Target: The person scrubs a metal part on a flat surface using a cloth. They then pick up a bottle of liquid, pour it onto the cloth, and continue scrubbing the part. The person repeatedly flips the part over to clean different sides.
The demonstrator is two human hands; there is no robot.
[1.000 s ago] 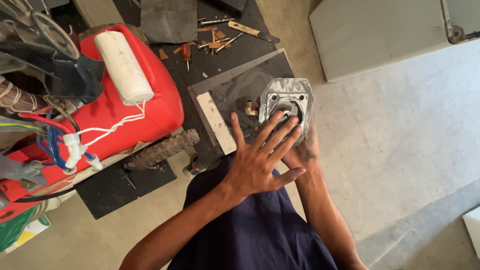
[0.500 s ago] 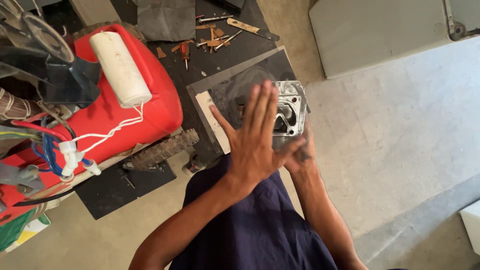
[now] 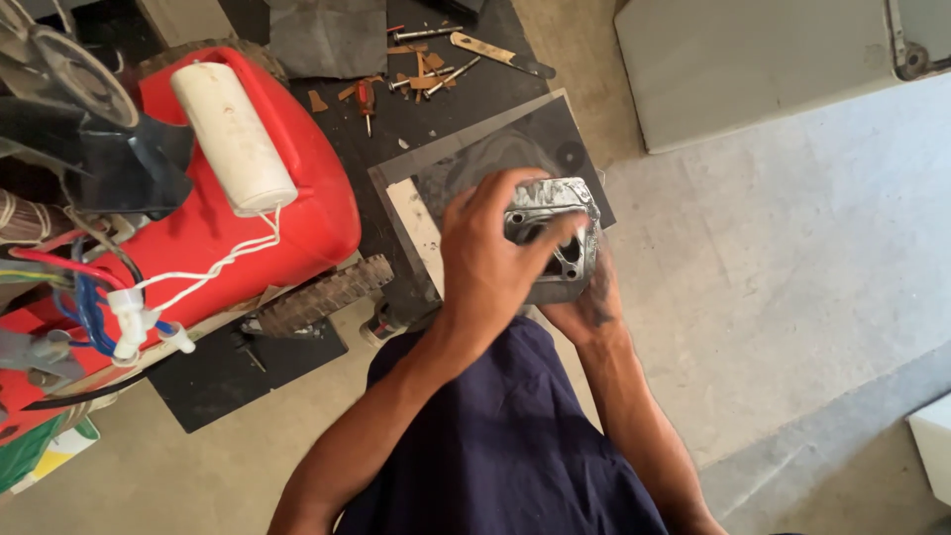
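Gripping a grey metal engine part (image 3: 560, 238) above a dark mat (image 3: 495, 149) on the concrete floor (image 3: 792, 277), both hands curl their fingers around it: left hand (image 3: 490, 263) on top, right hand (image 3: 589, 302) beneath. Scattered tools (image 3: 436, 64) lie beyond, a red machine (image 3: 248, 238) alongside.

A silvery-grey cast metal engine part (image 3: 557, 238) shows dark stains; a glossy red plastic tank (image 3: 297, 213) carries an off-white cylindrical roller (image 3: 233, 139) and white cord.

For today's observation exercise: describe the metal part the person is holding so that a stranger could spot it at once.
Start at the big red tank on the left, then move right across the dark mat. Above it, both hands grip a grey cast-metal engine block. Unlike the small loose tools beyond, it is chunky, squarish and silvery, with holes through its face.
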